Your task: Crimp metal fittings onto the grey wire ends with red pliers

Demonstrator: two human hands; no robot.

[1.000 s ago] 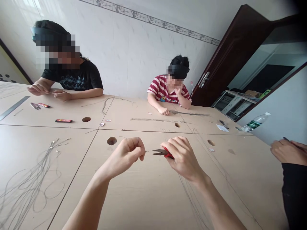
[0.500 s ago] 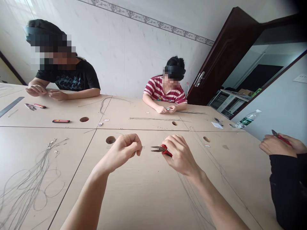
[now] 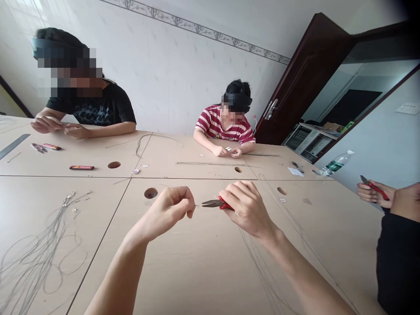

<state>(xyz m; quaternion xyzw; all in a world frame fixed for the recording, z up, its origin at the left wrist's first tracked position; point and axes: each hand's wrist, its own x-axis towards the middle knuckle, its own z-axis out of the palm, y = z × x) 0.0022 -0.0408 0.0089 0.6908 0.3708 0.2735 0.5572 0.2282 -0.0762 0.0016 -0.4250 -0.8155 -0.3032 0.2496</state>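
Observation:
My left hand (image 3: 175, 208) is closed in a pinch over the table, and a short, thin loop of wire or cord (image 3: 197, 206) sticks out past its fingertips. My right hand (image 3: 245, 208) is wrapped round the red handles of a pair of pliers (image 3: 212, 204). The jaws point left at the small loop, close to it but apart, and look nearly closed. Below my right hand several thin grey cords (image 3: 257, 258) trail over the table. A bundle of similar cords (image 3: 49, 240) with small metal ends lies to the left.
Across the table (image 3: 183, 271) sit one person in black (image 3: 108, 105) and one in red stripes (image 3: 210, 122). At right, a person's hand (image 3: 377, 194) holds red-handled pliers. A plastic bottle (image 3: 337, 164), a red-black case (image 3: 82, 167) and round table holes (image 3: 151, 193) are also there.
The pliers have moved slightly left toward the loop at my left hand, and their jaws have come closer together. The person at right has shifted their hands and pliers.

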